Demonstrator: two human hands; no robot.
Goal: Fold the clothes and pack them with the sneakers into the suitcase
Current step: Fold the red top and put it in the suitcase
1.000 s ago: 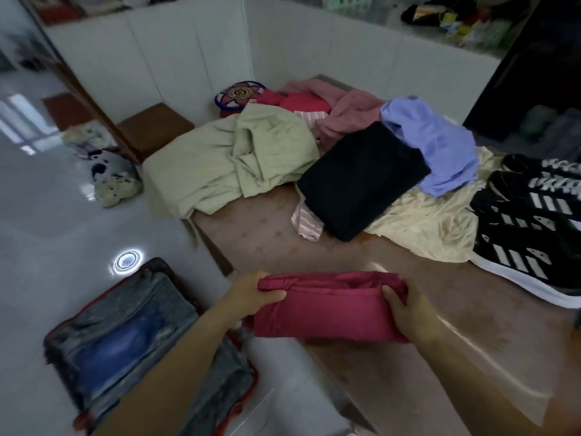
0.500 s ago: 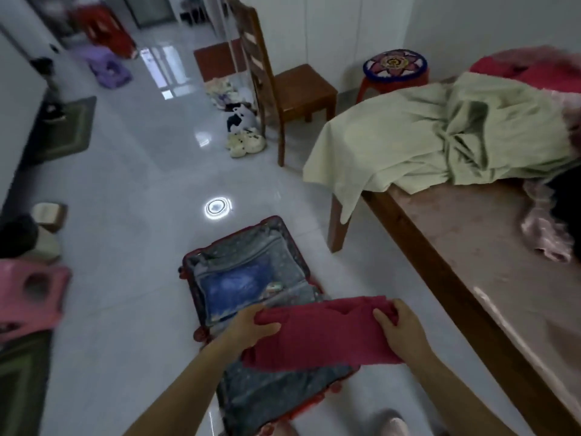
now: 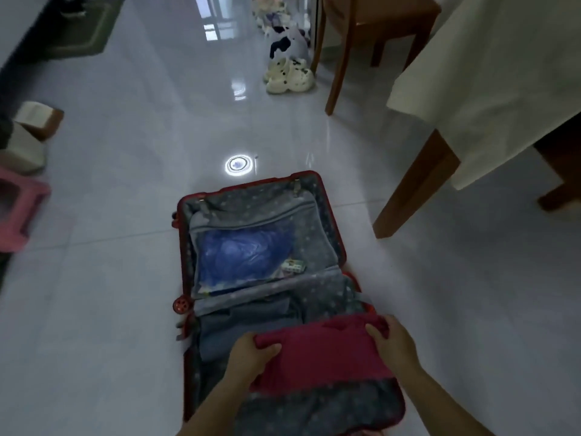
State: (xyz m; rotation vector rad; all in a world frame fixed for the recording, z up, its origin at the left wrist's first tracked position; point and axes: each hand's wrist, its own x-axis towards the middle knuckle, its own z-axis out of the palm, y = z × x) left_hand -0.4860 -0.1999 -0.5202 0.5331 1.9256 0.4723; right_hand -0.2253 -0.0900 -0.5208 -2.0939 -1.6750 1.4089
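Holding a folded dark-red garment (image 3: 323,354) by its two short ends, low over the near half of an open red hard-shell suitcase (image 3: 180,240) that lies flat on the glossy white tiled floor (image 3: 110,278). Left hand (image 3: 251,357) grasps the left end: thumb on top, fingers curled under. Right hand (image 3: 393,344) grasps the right end the same way, thumb over the top edge. Can't tell if the garment already rests on the lining or hangs just above it

Suitcase lining is grey with a pale star print. Near half carries crumpled grey fabric (image 3: 245,322) just beyond the garment. Far half has a zipped mesh pocket with a blue bundle (image 3: 245,256) behind it and a small printed card (image 3: 294,266) at the pocket's lower right corner; print too small to read. One red wheel (image 3: 181,305) sticks out on the left side at the hinge line

Around it:
- wooden table leg (image 3: 415,190) right of the suitcase, pale cream cloth (image 3: 487,73) hanging over the table edge above it
- wooden chair (image 3: 345,42) beyond
- cream spotted clogs (image 3: 289,75) just beside the chair leg, black-and-white plush toy (image 3: 287,42) behind them
- pink plastic stool (image 3: 19,199) at the left edge
- green floor mat (image 3: 81,26) top left
- ring-shaped light reflection (image 3: 238,164) on the floor just past the suitcase's far edge
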